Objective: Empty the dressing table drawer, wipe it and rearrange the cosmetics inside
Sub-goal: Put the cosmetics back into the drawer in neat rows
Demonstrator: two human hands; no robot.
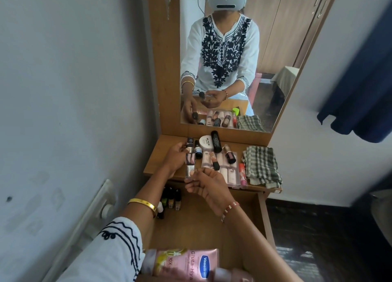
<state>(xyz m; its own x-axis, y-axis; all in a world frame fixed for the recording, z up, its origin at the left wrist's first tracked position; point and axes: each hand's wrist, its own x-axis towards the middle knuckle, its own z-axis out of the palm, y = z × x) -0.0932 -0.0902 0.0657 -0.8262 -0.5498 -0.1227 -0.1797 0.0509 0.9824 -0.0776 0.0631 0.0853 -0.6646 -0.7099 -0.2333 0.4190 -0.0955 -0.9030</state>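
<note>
The person's right hand was curled around the lower end of a small tube with a clear, silvery body and a dark cap, holding it up over the front edge of the dressing table top. The tube's long axis ran away from the person, cap end pointing toward the mirror. The left hand reached past it, fingers closing on another small dark-capped bottle among the cosmetics standing at the back of the top; how firmly it gripped could not be told. More cosmetics, a white jar, a black tube and a clear case of lipsticks, lay just to the right, with a folded checked cloth beyond them. The open drawer sat directly below both hands, nearer the person, its wooden floor mostly bare, a few small bottles standing in its far left corner and a pink lotion bottle lying across its near end. The rearranging seemed under way: the held tube would have to come down and toward the person, and the right hand was the nearer to the bare floor of the drawer.
</note>
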